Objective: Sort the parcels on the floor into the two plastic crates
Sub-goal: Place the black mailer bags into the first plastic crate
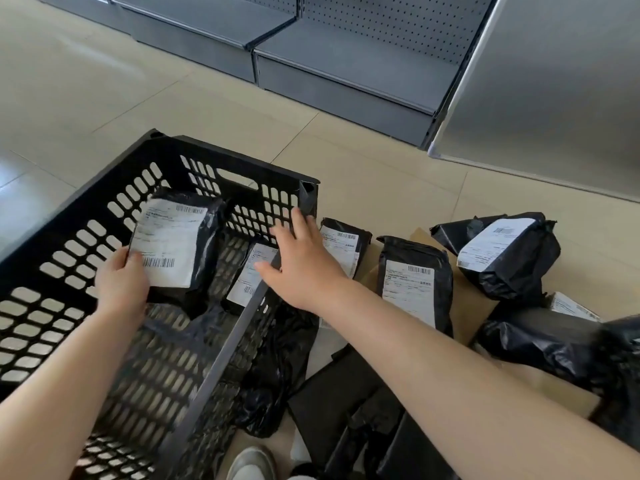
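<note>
A black perforated plastic crate [62, 237] fills the lower left. My left hand [121, 282] holds a black parcel with a white label [173, 240] over the crate's inside. Another labelled black parcel [247, 275] lies on the crate floor by its right wall. My right hand [301, 261] hovers open over the crate's right rim, fingers spread, holding nothing. On the floor to the right lie several black parcels: one [343, 244] just beside the crate, one [414, 285] flat with its label up, a bulky one [509, 254] further right.
Brown cardboard [474, 306] lies under the floor parcels. More black bags [540, 341] and flat black packets [346, 410] crowd the lower right. Grey metal shelving [346, 64] stands at the back, a metal panel [554, 98] at right. A shoe [249, 465] shows at the bottom.
</note>
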### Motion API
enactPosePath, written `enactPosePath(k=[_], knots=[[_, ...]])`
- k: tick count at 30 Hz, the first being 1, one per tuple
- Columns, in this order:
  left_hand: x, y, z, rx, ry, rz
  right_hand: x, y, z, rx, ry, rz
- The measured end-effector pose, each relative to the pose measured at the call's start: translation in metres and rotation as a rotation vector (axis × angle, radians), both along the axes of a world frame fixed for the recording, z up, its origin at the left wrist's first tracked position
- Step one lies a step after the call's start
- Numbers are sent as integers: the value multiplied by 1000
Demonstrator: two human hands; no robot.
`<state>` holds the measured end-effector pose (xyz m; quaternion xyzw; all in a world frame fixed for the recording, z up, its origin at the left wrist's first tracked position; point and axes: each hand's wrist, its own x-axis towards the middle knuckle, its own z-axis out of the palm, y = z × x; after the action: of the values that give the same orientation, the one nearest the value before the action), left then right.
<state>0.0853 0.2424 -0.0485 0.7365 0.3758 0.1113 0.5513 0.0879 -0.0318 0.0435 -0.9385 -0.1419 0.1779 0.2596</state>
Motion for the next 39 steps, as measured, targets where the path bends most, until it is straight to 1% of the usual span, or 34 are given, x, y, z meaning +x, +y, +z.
enactPosePath(k=[2,4,7,10,13,16,17,21,23,25,27,30,32,34,35,39], knots=[[3,8,-10,106,52,-27,-4,4,-10,-39,-59,-13],[7,14,-17,201,107,-39,-7,9,-18,-33,-115,-36],[18,19,-27,275,168,-81,-11,12,-27,0,-182,-55],[32,24,-39,368,275,-111,-11,13,-35,42,-211,-59],[39,24,-55,307,308,-128,-10,12,-40,66,-220,-67],[46,22,-73,197,257,-139,-11,13,-41,93,-220,-72],[49,20,-75,185,273,-139,-11,13,-42,94,-221,-69],[66,13,-89,183,317,-166,-11,13,-43,70,-226,-64],[73,11,-96,223,339,-192,-10,13,-45,64,-224,-65],[79,10,-99,259,405,-245,-10,13,-45,65,-232,-64],[83,5,-98,332,487,-280,-10,13,-46,68,-237,-62],[80,-3,-96,620,558,-357,-10,14,-47,88,-236,-67],[73,-9,-97,779,491,-475,-10,14,-48,104,-247,-71],[64,-16,-103,890,451,-625,-11,15,-48,112,-253,-73],[61,-19,-107,913,462,-688,-11,15,-48,113,-258,-73],[56,-20,-121,876,576,-841,-12,16,-49,115,-265,-72]])
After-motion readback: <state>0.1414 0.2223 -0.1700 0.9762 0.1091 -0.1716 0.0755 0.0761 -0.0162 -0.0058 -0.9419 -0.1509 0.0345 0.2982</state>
